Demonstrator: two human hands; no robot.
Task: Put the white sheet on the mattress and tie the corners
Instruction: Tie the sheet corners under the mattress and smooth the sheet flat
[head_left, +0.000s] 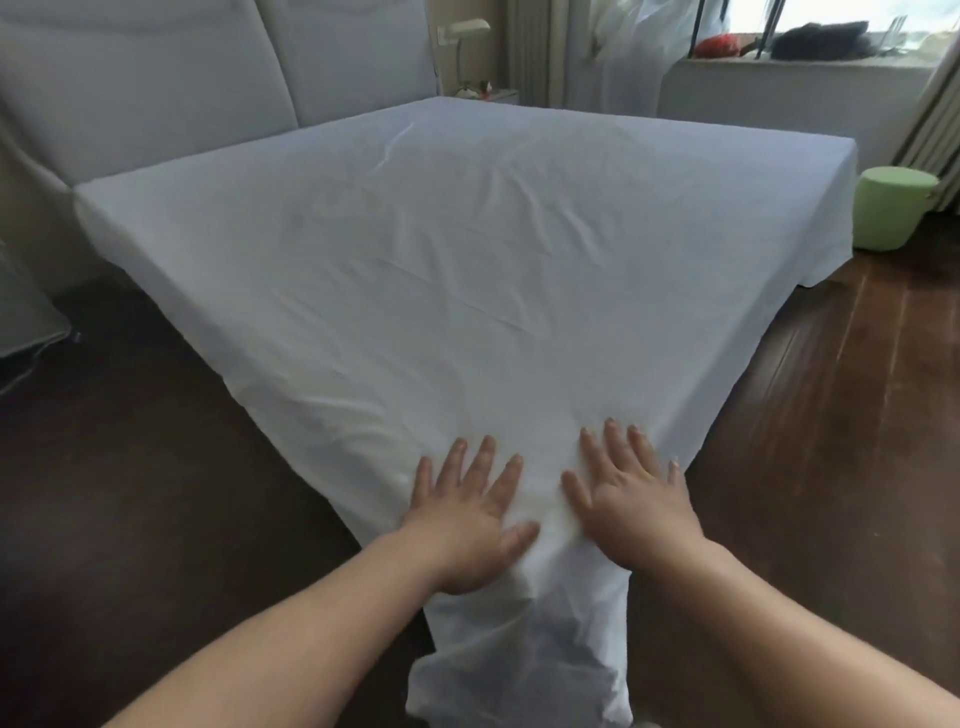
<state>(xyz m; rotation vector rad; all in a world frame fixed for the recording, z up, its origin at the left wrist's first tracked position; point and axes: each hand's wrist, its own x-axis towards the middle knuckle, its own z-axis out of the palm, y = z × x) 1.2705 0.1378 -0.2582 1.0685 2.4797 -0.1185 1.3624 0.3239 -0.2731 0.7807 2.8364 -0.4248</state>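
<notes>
Bedroom seen from the near corner of the bed, left to right. At 10 o'clock, a padded grey headboard (156, 78) stands behind the mattress (83, 208), which is wholly covered and shows only as the boxy form under the cloth. The white sheet (441, 249) lies spread over the whole top, lightly creased, its edges hanging down the sides; at 6 o'clock the near corner hangs past the mattress corner as a loose tail (524, 670) toward the dark wooden floor (810, 415).

At 7 o'clock the left hand (467, 525) lies flat on the sheet, fingers straight and spread. Just beside it, at 5 o'clock, the right hand (636, 504) lies the same way. Both press the cloth at the near corner and grip nothing; a narrow strip of sheet separates them.

At 2 o'clock a green stool (893, 208) stands on the floor beyond the far corner, below a cluttered window sill (805, 65).

Handling, as a judgement: the sheet is thin, light and limp, so it will slide and wrinkle under a push and hold no shape when lifted. Spreading appears largely done; whether any corner is tied cannot be told. The hanging tail below the hands is the natural place to take hold, gathered into a bunch for knotting.
</notes>
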